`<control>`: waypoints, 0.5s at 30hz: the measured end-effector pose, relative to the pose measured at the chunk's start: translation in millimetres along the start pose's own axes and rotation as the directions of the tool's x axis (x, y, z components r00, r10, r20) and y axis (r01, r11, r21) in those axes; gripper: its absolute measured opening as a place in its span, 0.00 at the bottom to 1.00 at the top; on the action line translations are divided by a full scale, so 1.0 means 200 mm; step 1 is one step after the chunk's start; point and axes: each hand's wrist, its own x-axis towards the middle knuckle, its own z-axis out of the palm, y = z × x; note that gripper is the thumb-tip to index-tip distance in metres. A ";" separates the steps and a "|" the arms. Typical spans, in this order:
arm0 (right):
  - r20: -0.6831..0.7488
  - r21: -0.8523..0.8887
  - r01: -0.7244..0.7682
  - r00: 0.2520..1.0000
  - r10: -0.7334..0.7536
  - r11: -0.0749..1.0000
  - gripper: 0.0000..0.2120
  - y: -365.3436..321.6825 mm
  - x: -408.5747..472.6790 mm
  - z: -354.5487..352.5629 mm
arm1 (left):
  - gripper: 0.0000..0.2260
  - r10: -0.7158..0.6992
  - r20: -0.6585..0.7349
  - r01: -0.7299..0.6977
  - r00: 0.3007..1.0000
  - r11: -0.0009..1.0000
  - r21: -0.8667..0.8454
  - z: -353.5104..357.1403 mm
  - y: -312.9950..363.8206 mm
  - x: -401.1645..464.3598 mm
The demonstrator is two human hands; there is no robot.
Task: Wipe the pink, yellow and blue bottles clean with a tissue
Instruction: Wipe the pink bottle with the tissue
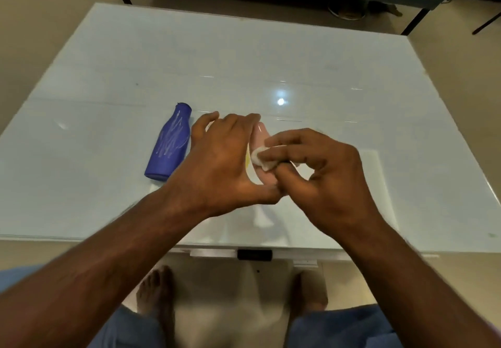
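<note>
We see the pink bottle (260,134) lying mid-table (352,76), our right hand (325,174) pinching a tissue (261,157) against it. Our left hand (222,163), fingers spread, covers most of the yellow bottle (247,157). The blue bottle (169,144) lies just left, streaked white.

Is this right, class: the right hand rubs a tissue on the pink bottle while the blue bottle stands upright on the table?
Not quite. In the head view the blue bottle lies on its side on the table, not upright. The rest holds: the right hand presses the tissue on the pink bottle.
</note>
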 end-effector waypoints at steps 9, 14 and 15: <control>-0.136 0.067 0.087 0.988 -0.077 0.994 0.13 -0.07 0.02 -0.05 | 0.48 0.078 -0.072 -0.077 0.994 0.997 0.018 -0.14 0.05 0.01; -0.181 0.124 0.103 0.980 -0.080 0.987 0.14 -0.14 0.02 -0.11 | 0.46 0.135 -0.135 -0.135 0.982 0.991 0.007 -0.21 0.13 -0.05; -0.187 0.148 0.134 0.977 -0.105 0.980 0.15 -0.15 -0.01 -0.12 | 0.47 0.131 -0.151 -0.130 0.980 0.991 0.019 -0.22 0.12 -0.06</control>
